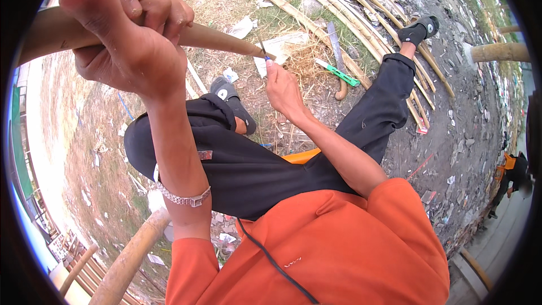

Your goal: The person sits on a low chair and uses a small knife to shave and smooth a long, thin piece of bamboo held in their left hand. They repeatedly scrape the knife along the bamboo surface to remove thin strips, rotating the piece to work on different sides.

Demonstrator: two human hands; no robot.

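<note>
My left hand point(132, 39) is wrapped round a bamboo pole point(223, 40), which runs from the upper left toward the middle and tapers away from me. At the pole's far end, my right hand point(285, 91) is closed on a small knife point(262, 48) with a thin blade and a bit of blue by the grip. Its blade is up against the pole's tip, though I cannot tell whether it cuts in. On the ground beyond lie a green and white tool point(339, 73), its kind unclear, and a long grey blade point(335, 45) with a curved wooden handle point(341, 90).
Several long bamboo strips point(355, 20) lie across the ground at the upper right. Pale shavings point(305, 62) are heaped near my right hand. Thick bamboo posts point(132, 260) stand at the lower left and right point(499, 52). Another person point(511, 181) is at the far right.
</note>
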